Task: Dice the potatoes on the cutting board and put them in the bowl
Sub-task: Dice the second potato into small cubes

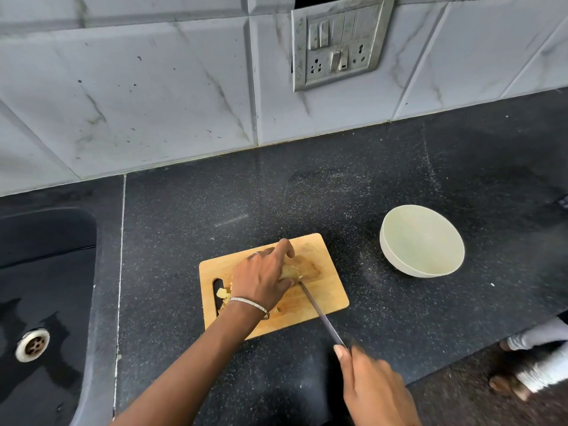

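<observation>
Left hand [261, 278] covers most of the potato [290, 272], right hand [375, 392] the knife [319, 318] handle

head view, downward, seemingly near counter [307, 186]

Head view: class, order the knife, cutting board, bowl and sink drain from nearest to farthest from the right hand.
1. Knife, gripped in the right hand.
2. Cutting board, ahead and left.
3. Bowl, farther ahead, toward the right.
4. Sink drain, far left.
</observation>
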A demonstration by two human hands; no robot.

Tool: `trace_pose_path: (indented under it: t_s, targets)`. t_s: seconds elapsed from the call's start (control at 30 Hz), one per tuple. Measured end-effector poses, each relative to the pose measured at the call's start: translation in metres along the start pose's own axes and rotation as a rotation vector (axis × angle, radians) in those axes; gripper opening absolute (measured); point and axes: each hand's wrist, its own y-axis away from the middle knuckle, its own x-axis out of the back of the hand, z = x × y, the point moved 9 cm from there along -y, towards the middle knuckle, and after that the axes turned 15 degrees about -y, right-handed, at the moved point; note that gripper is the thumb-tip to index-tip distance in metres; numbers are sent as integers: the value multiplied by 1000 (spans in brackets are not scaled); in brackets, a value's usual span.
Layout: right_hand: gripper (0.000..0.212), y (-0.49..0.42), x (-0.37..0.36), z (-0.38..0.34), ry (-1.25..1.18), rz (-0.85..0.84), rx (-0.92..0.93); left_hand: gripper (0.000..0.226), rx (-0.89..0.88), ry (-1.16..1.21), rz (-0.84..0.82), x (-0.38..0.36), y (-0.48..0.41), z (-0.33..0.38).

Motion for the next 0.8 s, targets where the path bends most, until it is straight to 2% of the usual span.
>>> trace_pose_path:
  t_s: [0.13,0.33,0.8]
  targets:
    - [44,-10,11,-12,-65,55,63,36,15,5,29,-1,7,-2]
    - [37,-38,-8,-31,-98,62,154,33,10,59,18,-5,11,-6]
    - [42,-66,-19,-60,-108,51,104,28,23,60,-7,-9,5,-10]
